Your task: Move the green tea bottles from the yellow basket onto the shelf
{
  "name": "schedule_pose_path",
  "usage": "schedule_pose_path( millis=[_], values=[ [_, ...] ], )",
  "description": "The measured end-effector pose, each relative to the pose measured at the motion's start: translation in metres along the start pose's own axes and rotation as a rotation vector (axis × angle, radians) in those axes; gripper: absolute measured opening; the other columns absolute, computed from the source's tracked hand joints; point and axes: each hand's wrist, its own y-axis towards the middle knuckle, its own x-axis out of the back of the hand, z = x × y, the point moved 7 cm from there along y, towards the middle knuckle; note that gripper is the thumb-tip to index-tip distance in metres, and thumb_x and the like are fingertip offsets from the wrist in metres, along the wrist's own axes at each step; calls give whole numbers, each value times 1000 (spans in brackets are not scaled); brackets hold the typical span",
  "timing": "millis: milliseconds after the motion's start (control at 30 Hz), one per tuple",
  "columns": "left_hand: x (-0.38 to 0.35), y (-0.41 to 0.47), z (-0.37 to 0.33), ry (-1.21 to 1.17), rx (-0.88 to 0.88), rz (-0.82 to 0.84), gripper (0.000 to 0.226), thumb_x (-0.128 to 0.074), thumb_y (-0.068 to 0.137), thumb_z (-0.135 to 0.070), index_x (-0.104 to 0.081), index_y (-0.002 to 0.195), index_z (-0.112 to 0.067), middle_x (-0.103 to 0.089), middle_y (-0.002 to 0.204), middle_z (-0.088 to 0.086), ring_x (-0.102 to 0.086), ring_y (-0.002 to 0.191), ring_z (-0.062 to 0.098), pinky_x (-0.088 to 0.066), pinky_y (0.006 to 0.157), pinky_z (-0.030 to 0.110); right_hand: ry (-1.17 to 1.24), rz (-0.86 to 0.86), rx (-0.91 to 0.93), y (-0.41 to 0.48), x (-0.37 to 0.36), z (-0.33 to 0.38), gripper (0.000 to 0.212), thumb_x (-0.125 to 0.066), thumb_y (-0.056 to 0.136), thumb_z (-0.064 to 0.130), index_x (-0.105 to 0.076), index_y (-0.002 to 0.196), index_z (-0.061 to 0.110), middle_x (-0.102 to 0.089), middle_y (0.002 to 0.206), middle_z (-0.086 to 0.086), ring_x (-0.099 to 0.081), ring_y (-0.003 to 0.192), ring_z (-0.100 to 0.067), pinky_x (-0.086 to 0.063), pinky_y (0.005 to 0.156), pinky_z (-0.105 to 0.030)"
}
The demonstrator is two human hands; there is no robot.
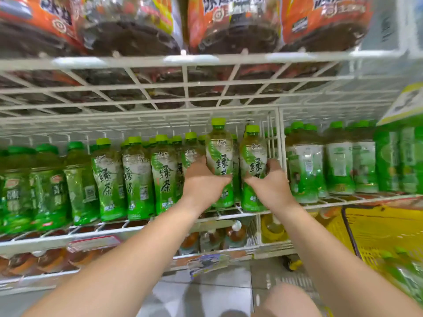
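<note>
The white wire shelf (229, 216) carries a row of green tea bottles, with the yellow basket (375, 229) low at the right. Each hand grips one upright bottle at the row's right end — left hand (202, 179) wrapped around the left bottle (219, 154), right hand (270, 181) around the right bottle (253, 156) — fingers curled behind, thumbs across the labels

Green caps and green-and-white labels are worn by the green tea bottles (219, 161); the wire shelf (187, 62) is white, the basket (384, 227) yellow.
</note>
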Motion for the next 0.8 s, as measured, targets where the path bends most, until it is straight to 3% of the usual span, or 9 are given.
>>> schedule_pose_path(
  millis=[100, 200, 300, 367, 467, 667, 733, 800],
  values=[
    [-14, 2, 9, -39, -39, -51, 63, -88, 69, -27, -55, 121, -14, -71, 107, 3, -69, 96, 22, -59, 85, 36, 49, 10, 49, 7, -10, -11, 55, -75, 78, 27, -48, 125, 20, -67, 84, -1, -57, 52, -10, -41, 42, -23],
    [-22, -1, 13, -92, -97, -78, 60, -86, 73, -15, -50, 121, -10, -67, 104, 6, -67, 91, 23, -58, 76, 34, 65, -14, 83, 10, -12, -13, 42, -74, 84, 20, -48, 117, 20, -62, 85, 10, -58, 61, -6, -42, 46, -16],
    [-30, 0, 15, -78, -128, -108, 44, -82, 77, -10, -52, 109, -11, -66, 99, 8, -66, 90, 25, -58, 76, 39, 80, 1, 98, 12, -18, -15, 47, -73, 86, 23, -45, 124, 22, -62, 91, 9, -56, 66, -4, -41, 51, -18],
    [-36, 2, 17, -82, -132, -119, 33, -79, 79, -7, -57, 104, -11, -67, 97, 6, -66, 88, 23, -56, 75, 32, 104, 11, 90, 13, -20, -18, 50, -72, 88, 24, -46, 131, 19, -54, 94, 14, -53, 75, -3, -42, 64, -16],
    [-41, 0, 17, -50, -125, -106, 28, -76, 84, -8, -60, 107, -6, -65, 94, 3, -61, 79, 17, -42, 54, 10, 123, 21, 101, 12, -19, -21, 64, -72, 89, 27, -41, 143, 14, -46, 107, 10, -46, 101, -7, -35, 88, -21],
    [-47, -2, 15, 107, -87, -60, 35, -69, 94, -23, -50, 117, -3, -59, 97, 9, -58, 71, 21, -36, 49, 18, 31, -19, 144, 5, -16, -19, 57, -73, 88, 30, -51, 137, 14, -54, 104, 10, -56, 107, -13, -37, 88, -19],
    [-47, -4, 14, 150, -106, -56, 37, -68, 96, -26, -48, 118, -3, -59, 94, 9, -59, 65, 20, -37, 47, 18, 3, -15, 146, 4, -16, -21, 63, -72, 88, 34, -47, 142, 14, -57, 114, 10, -54, 116, -14, -36, 91, -19],
    [-47, -7, 12, 189, -113, -60, 41, -66, 97, -28, -46, 122, -2, -62, 99, 12, -67, 74, 28, -48, 56, 27, -48, 11, 126, 4, -17, -24, 68, -70, 90, 37, -41, 147, 14, -55, 127, 8, -50, 123, -15, -34, 95, -20]
  ],
)
